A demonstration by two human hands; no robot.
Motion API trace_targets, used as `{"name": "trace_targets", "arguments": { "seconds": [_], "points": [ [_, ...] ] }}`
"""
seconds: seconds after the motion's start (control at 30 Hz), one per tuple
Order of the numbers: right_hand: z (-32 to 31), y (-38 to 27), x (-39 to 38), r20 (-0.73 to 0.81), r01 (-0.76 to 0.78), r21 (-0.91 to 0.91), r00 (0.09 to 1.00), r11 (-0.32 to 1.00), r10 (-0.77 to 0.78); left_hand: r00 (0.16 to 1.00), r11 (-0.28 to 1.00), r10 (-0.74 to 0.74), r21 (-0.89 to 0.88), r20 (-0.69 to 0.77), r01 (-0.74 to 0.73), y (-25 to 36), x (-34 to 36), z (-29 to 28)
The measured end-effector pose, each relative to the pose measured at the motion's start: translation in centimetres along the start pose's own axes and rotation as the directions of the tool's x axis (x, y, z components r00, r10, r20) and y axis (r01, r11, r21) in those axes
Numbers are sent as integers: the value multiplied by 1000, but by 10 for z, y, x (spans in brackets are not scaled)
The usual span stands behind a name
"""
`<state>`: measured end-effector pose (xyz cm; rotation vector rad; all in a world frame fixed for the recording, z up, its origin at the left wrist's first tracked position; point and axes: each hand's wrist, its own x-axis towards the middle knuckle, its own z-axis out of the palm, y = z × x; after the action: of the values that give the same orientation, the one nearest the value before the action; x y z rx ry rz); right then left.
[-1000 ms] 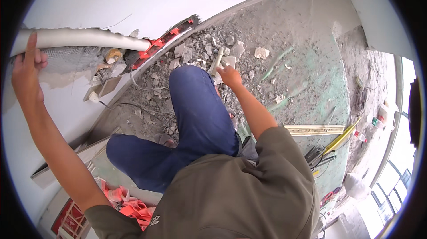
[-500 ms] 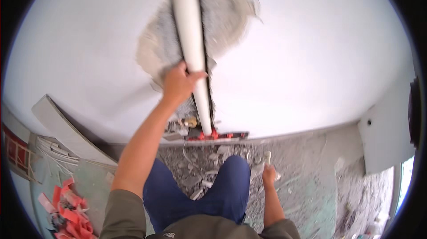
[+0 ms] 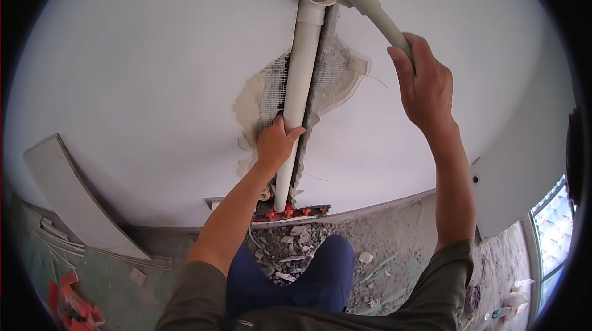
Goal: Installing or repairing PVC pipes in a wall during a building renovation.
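Observation:
A long white plastic drain pipe [image 3: 300,78] stands upright in a chased channel in the white wall. Its top ends in an elbow fitting [image 3: 312,15] whose round mouth faces me. My left hand [image 3: 276,146] is closed around the pipe's lower half, thumb across the front. Up at the right, my right hand [image 3: 427,84] grips a short off-white pipe piece with an elbow [image 3: 370,4] at its far end. That elbow's end is right beside the rim of the open mouth; whether they touch I cannot tell. Red clips [image 3: 288,212] sit at the pipe's foot.
Broken plaster exposes mesh [image 3: 273,93] beside the channel. Rubble [image 3: 290,248] covers the floor by my knees. A long board [image 3: 83,195] leans against the wall at left, near thin pipes [image 3: 58,241] and red scraps [image 3: 74,303]. A white panel [image 3: 499,189] stands at right.
My right hand has risen from low by the floor to the pipe's top, carrying the short elbow piece. My left hand still grips the pipe; the view has shifted upward.

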<state>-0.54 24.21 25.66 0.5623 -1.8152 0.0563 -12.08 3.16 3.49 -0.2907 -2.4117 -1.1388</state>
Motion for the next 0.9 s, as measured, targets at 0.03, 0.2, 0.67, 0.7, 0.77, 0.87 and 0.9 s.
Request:
{"name": "trace_targets", "arguments": {
  "seconds": [0.03, 0.2, 0.67, 0.7, 0.77, 0.87, 0.9],
  "points": [
    [-1, -1, 12, 1, -2, -7, 1000, 1000, 2, 1000, 1000, -1, -14, -7, 1, 0, -1, 0],
    [-6, -7, 43, -187, 285, -132, 933, 950, -306, 1000, 999, 18, -39, -20, -19, -2, -1, 2],
    [17, -12, 21, -224, 357, -291, 877, 888, -426, 996, 996, 33, -82, -81, -40, 1, -2, 3],
    [22, -13, 18, -111, 227, -291, 957, 929, -268, 996, 996, 28, -83, -80, -35, -1, -3, 4],
    [27, -21, 14, -95, 163, -278, 976, 947, -196, 997, 996, 23, -82, -80, -29, -4, -4, 6],
    [23, -28, 15, -249, 293, -240, 903, 925, -350, 995, 996, -1, -93, -104, -9, -2, -3, 6],
    [23, -27, 15, -277, 307, -234, 888, 922, -366, 995, 995, 4, -96, -102, -14, -2, -4, 6]
  ]
}}
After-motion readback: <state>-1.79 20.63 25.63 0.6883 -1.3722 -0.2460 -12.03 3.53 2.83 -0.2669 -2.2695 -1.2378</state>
